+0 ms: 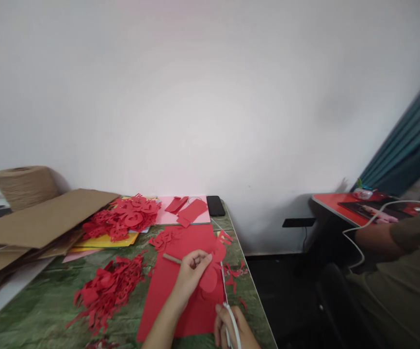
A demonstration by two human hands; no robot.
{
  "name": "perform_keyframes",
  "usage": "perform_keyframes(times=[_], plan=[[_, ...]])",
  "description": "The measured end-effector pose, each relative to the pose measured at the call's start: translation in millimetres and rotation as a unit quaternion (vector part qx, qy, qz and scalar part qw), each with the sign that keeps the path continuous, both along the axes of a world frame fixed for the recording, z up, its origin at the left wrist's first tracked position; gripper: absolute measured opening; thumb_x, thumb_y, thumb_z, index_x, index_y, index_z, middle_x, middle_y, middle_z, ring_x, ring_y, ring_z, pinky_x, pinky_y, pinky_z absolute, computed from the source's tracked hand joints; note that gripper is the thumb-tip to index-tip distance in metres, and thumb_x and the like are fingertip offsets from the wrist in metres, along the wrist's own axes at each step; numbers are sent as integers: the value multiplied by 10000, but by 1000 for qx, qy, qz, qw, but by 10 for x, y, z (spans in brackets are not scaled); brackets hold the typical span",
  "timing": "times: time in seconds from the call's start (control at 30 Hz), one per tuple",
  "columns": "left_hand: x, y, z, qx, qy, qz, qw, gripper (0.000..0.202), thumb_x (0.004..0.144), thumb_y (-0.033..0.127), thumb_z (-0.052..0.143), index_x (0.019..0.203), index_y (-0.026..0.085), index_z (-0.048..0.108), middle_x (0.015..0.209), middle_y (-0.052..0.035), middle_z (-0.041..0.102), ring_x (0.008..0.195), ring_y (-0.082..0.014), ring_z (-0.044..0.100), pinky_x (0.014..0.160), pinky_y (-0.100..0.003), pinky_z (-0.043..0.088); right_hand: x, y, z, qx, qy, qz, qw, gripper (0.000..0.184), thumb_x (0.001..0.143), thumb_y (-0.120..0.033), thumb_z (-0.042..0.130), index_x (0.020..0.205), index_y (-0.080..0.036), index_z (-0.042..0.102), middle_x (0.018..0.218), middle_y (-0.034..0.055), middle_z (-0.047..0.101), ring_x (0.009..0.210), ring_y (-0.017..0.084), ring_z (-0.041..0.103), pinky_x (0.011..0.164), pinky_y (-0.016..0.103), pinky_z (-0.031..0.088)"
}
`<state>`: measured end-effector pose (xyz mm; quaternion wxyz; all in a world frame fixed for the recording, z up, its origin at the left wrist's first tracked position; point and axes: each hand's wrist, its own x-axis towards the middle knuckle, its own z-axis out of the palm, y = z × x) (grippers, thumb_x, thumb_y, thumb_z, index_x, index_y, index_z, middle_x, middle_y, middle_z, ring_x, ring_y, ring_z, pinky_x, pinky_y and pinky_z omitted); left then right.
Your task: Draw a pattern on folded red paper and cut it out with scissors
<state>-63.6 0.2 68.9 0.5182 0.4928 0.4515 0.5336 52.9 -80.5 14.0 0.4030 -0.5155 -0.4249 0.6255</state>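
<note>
The left hand [191, 276] is curled almost shut around a thin tan stick [171, 259], whose end pokes out past the fingers toward the left of the frame. It rests over a sheet of red paper [181, 303], close to a rounded cut shape [209, 280] in the same paper. The right hand [232, 329], at the bottom edge of the frame, is closed on a white-handled cutter [231, 322], whose thin blade runs up along the right edge of the sheet. The picture does not settle whether it is scissors or a knife.

Red paper scraps [234, 274] lie just right of the sheet. A heap of cut red paper [108, 291] sits to its left, and a larger one [122, 218] lies above that, beside a yellow sheet [108, 241]. At upper center are a pink sheet [199, 215] with red strips [191, 212] and a black phone [216, 205]. The green-patterned counter [46, 286] also carries flattened cardboard [39, 218] and a twine spool [24, 186] at far left. At right, a co-worker's olive sleeve [406, 232] reaches toward a red-topped desk [335, 203].
</note>
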Motion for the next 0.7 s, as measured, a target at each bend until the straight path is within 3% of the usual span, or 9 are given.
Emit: perform_keyframes(times=[0.17,0.37,0.7], plan=[[5,16,33,-18,-46,19,999,369,590,514,659,626,173,524,418,64,497,323,-62,380,367,-184,281,-10,6,-26,1,22,1,1000,591,573,-789,409,527,-199,417,326,-59,412,274,47,291,346,201,184],[14,-5,46,-45,-111,35,992,383,540,473,706,678,190,487,413,44,565,364,-112,504,422,-205,366,-1,-14,33,4,6,3,1000,591,572,-792,405,544,-202,419,339,-63,393,290,59,306,356,201,200],[11,-5,42,-70,-175,50,981,354,541,393,725,688,188,477,461,44,594,418,-103,550,472,-195,404,90,-65,26,85,-29,62,994,592,707,-715,334,565,-165,502,386,-51,373,374,81,343,455,221,251]])
